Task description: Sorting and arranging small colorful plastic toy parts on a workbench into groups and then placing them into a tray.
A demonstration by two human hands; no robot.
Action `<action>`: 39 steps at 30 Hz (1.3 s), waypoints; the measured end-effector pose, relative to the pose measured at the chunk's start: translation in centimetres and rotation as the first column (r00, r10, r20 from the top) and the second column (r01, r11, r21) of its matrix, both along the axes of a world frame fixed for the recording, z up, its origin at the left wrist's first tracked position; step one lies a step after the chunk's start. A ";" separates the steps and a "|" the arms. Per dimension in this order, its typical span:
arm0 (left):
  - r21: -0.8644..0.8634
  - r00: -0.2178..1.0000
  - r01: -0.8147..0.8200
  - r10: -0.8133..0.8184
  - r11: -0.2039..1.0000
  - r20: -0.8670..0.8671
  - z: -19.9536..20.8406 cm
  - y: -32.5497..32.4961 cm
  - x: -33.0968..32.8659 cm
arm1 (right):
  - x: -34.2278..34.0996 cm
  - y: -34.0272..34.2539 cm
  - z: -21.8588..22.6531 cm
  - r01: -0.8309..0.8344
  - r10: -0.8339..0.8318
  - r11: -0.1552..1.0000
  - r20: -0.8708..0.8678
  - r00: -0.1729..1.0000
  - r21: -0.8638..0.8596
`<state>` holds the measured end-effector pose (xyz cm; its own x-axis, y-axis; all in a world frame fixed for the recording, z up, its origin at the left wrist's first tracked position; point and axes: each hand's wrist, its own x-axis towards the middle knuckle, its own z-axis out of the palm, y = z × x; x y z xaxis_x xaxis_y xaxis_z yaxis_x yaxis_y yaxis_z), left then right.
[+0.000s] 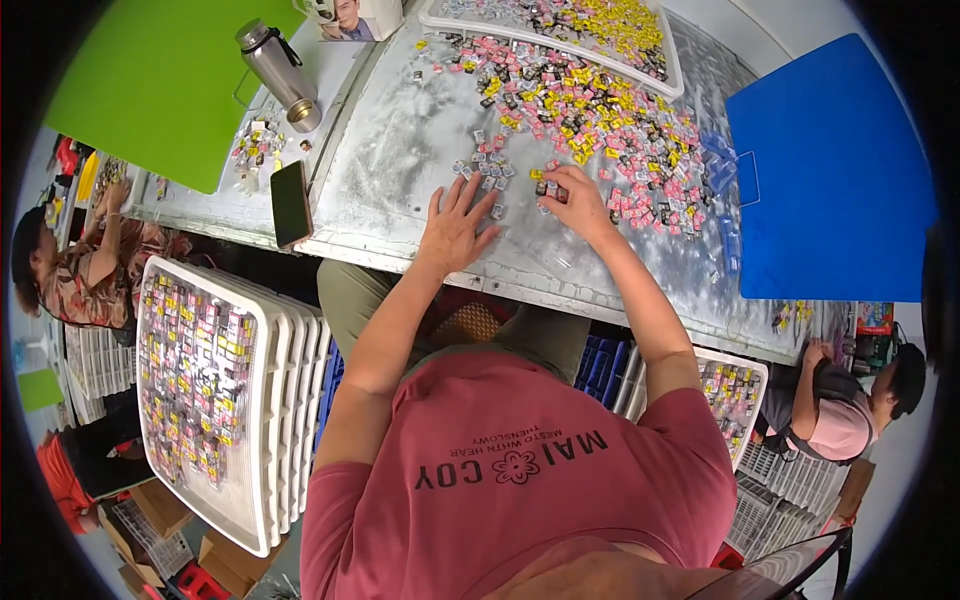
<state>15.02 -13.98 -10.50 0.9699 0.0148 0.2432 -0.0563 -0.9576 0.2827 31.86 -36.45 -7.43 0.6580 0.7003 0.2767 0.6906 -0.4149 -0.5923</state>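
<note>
My left hand (456, 226) lies on the grey tabletop with its fingers spread, fingertips at a small cluster of clear and grey square pieces (486, 166). It grips nothing. To its right, my right hand (580, 206) is curled, thumb and fingers closed around a few small dark and pink square pieces (552, 190) on the table. A yellow piece (536, 174) sits by those fingertips. Beyond and to the right of my right hand spreads a large loose heap of pink, yellow and black pieces (590, 115). What lies under my palms is hidden.
A white tray (675, 80) of similar pieces stands at the far edge. A blue board (830, 180) rises at right, a green one (150, 80) at left. A phone (291, 205) and steel flask (275, 70) lie left. Stacked white trays (262, 400) stand beside me; two people work nearby.
</note>
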 end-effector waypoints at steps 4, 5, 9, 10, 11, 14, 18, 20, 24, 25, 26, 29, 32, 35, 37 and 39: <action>-0.008 1.000 0.004 -0.004 1.000 0.006 0.0 0.2 0.0 | 0.2 0.3 -0.2 0.006 -0.003 0.995 -0.031 1.000 0.104; -0.016 1.000 0.002 -0.002 1.000 0.015 -0.1 0.3 -0.1 | 0.1 0.3 0.7 0.047 -0.041 0.997 -0.116 0.992 0.056; -0.063 0.998 0.013 -0.009 0.998 0.061 -0.2 0.3 -0.1 | 0.4 -0.6 0.9 0.115 -0.101 0.990 -0.154 0.983 0.086; -0.060 0.998 0.019 -0.015 0.998 0.060 -0.1 0.3 0.0 | 0.5 -0.9 1.0 0.121 -0.106 0.989 -0.155 0.982 0.089; -0.099 0.996 0.017 -0.008 0.995 0.090 -0.1 0.2 0.0 | 0.7 -1.3 1.0 0.140 -0.130 0.988 -0.146 0.981 0.060; -0.141 0.987 0.037 -0.014 0.989 0.160 0.5 -0.1 1.0 | 1.2 -2.9 0.5 0.176 -0.173 0.984 -0.096 0.980 0.024; -0.122 0.941 0.137 -0.091 0.983 0.326 0.3 -0.5 5.1 | 1.5 -3.3 -0.2 0.176 -0.176 0.984 -0.065 0.982 -0.010; -0.105 0.950 0.157 -0.121 0.982 0.290 0.2 -1.2 7.2 | 1.5 -3.2 0.0 0.173 -0.174 0.985 -0.066 0.983 -0.022; -0.037 0.941 0.245 -0.229 0.969 0.250 0.2 -1.8 9.9 | 1.7 -2.5 -0.1 0.183 -0.183 0.983 -0.043 0.982 -0.012; -0.037 0.940 0.249 -0.233 0.968 0.249 0.2 -1.8 10.1 | 1.7 -2.3 0.0 0.188 -0.188 0.982 -0.044 0.981 -0.012; -0.034 0.939 0.257 -0.241 0.966 0.246 0.1 -1.8 10.2 | 1.7 -2.1 0.1 0.193 -0.193 0.981 -0.047 0.980 -0.015; -0.032 0.946 0.243 -0.229 0.970 0.229 0.3 -1.7 10.4 | 1.9 -1.7 -0.1 0.202 -0.202 0.979 -0.031 0.979 -0.011; -0.037 0.958 0.193 -0.180 0.980 0.221 0.7 -1.9 10.2 | 2.1 -1.4 -0.2 0.212 -0.212 0.977 0.006 0.977 -0.006; -0.041 0.967 0.148 -0.136 0.988 0.215 1.3 -2.3 9.8 | 2.1 -1.1 0.1 0.226 -0.226 0.974 -0.028 0.974 -0.018; -0.040 0.973 0.127 -0.117 0.991 0.201 1.5 -2.5 9.5 | 2.1 -1.0 0.3 0.230 -0.232 0.973 -0.080 0.969 -0.030; -0.109 0.967 0.104 -0.075 0.989 0.244 1.7 -2.8 9.2 | 2.2 -0.9 0.5 0.193 -0.200 0.980 -0.183 0.963 -0.056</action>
<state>24.18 -16.76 -8.83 0.8826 -0.0262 0.4693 -0.2199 -0.9055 0.3630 34.01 -37.38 -6.90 0.8212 0.5595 0.1120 0.4719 -0.5555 -0.6846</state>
